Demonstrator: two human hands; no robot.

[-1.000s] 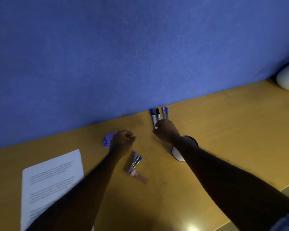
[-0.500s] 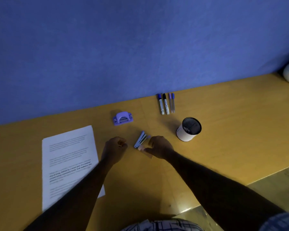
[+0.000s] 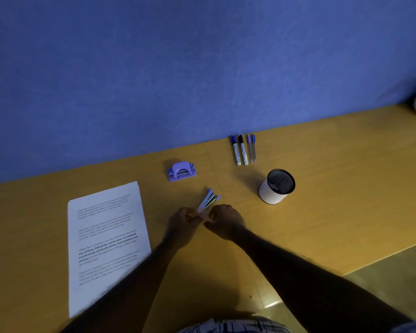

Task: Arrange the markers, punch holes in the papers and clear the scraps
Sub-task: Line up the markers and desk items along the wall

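I've got both hands on the loose bundle of markers (image 3: 209,201) mid-counter (image 3: 346,188). My left hand (image 3: 184,223) and right hand (image 3: 226,222) each pinch its near end with curled fingers, and the far tips fan toward 1 o'clock. My worry is that an uneven pinch lets one marker slip and roll away. The sorted row of markers (image 3: 243,150) lies at 1 o'clock against the wall (image 3: 202,68). The cup (image 3: 274,193) at 2 o'clock stands near that path. The hole punch (image 3: 181,171) sits at 11 and the papers (image 3: 106,236) at 9.
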